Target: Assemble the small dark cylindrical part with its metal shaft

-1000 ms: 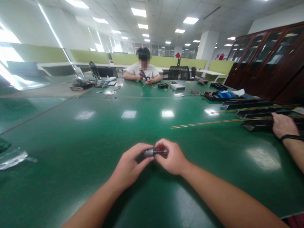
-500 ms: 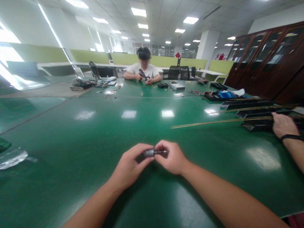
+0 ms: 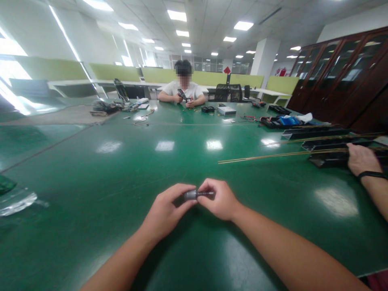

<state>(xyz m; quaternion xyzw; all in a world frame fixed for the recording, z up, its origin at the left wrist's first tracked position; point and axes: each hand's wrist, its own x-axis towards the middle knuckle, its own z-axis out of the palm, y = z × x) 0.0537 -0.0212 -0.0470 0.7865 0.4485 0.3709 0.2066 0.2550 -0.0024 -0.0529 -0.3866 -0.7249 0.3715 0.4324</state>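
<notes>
A small grey metal cylinder with a thin dark shaft sticking out of its right end is held just above the green table. My left hand pinches the cylinder body between thumb and fingers. My right hand is closed on the shaft end. Both hands meet near the table's front middle.
A co-worker's hand with a black wristband rests at the right by long brass rods and black trays. Another person sits at the far side among small parts. A clear plastic bag lies at the left edge.
</notes>
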